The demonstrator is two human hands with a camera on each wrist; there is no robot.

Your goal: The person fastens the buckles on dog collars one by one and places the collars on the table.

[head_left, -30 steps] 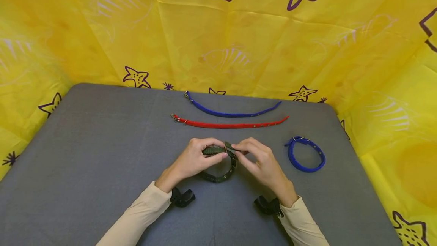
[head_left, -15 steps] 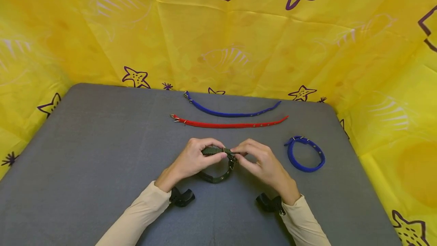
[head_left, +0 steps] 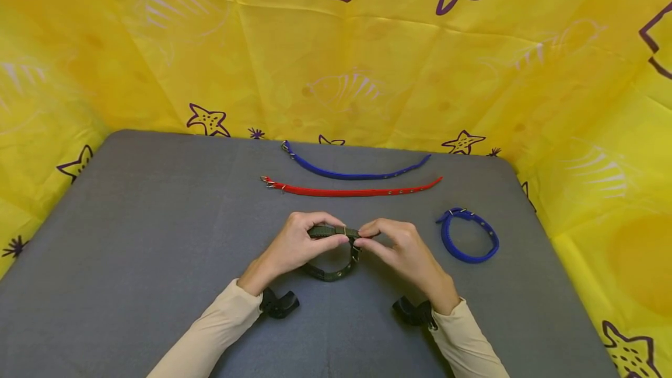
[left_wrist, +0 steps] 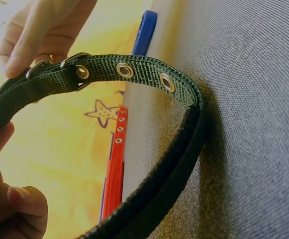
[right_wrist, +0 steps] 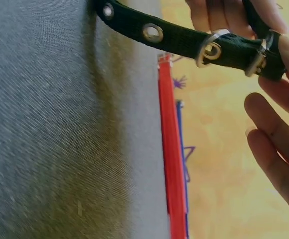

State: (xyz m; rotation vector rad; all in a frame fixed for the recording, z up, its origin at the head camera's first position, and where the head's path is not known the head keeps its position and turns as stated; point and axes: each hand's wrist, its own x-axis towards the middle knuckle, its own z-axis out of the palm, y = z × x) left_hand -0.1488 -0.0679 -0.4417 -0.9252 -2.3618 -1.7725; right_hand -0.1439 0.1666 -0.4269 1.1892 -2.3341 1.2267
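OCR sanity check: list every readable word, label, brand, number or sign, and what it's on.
None readable.
Green collar: no lettering shows.
Red collar, open blue collar, looped blue collar: no lettering shows; anything tiny is too small to tell.
Yellow backdrop: only drawings, such as starfish and fish, no writing.

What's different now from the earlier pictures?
The free end of the green collar, tilted up before, now lies flatter; the right hand, pinching it, has moved slightly lower in view. The left hand still holds the collar; the red collar, open blue collar and looped blue collar stayed put.
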